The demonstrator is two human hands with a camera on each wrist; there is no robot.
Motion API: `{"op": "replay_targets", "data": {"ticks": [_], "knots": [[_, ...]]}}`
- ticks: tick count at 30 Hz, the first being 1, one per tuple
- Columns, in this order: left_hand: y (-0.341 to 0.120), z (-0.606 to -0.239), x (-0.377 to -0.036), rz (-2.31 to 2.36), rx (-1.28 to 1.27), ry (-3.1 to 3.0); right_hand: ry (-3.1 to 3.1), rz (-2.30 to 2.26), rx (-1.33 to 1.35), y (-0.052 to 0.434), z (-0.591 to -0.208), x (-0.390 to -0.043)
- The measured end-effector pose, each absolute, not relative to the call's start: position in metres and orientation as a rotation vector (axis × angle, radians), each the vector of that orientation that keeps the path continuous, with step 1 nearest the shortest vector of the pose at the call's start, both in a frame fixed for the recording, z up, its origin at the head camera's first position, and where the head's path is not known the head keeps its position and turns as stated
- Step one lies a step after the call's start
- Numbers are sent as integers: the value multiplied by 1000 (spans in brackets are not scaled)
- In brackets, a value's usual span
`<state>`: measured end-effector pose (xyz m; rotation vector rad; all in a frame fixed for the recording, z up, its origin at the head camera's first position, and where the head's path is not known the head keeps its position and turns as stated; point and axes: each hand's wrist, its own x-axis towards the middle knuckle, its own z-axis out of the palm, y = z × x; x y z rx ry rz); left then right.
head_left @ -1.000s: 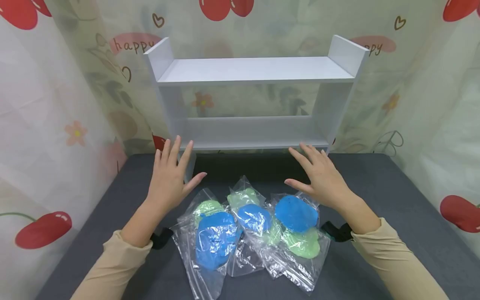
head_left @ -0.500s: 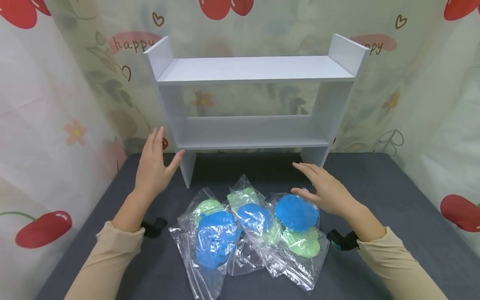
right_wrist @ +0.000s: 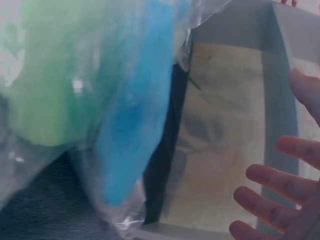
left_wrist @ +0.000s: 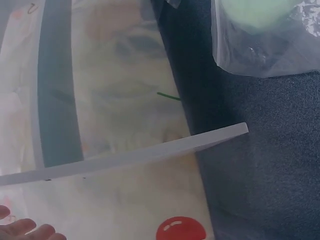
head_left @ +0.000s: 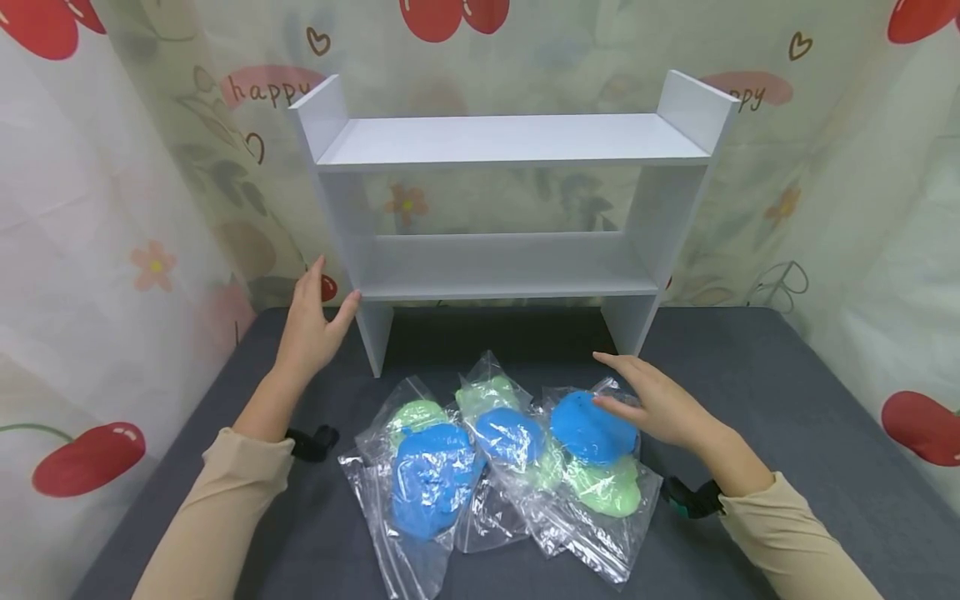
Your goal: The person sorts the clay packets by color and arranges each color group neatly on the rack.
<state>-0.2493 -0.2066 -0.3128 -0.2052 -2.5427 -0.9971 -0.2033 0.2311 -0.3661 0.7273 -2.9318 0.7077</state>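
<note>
Both my hands are open: one at the shelf's side, one over the bagged clay.

From the head camera I see my left hand (head_left: 311, 325) at about 9 o'clock of the white shelf unit (head_left: 510, 208), fingers straight and together, thumb just at the left upright's outer face; it grips nothing, and whether it truly touches the panel I cannot tell. My right hand (head_left: 660, 400) sits flat and relaxed at 3 o'clock of the right-hand bag (head_left: 596, 467), its fingertips over that bag's blue lump, holding nothing. Three clear bags of blue and green clay lie overlapping on the grey table (head_left: 787, 400) at 6 o'clock of the shelf: the right-hand bag, the middle bag (head_left: 506, 437) and the left-hand bag (head_left: 427, 475). A curtain printed with cherries (head_left: 135, 167) hangs behind.
</note>
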Motion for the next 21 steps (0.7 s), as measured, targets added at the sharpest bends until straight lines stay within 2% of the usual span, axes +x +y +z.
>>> {"op": "replay_targets", "data": {"ticks": [21], "knots": [[-206,-331,-275,-1280,-305,-2429,-3001,832,729,254,-399,-213]]}}
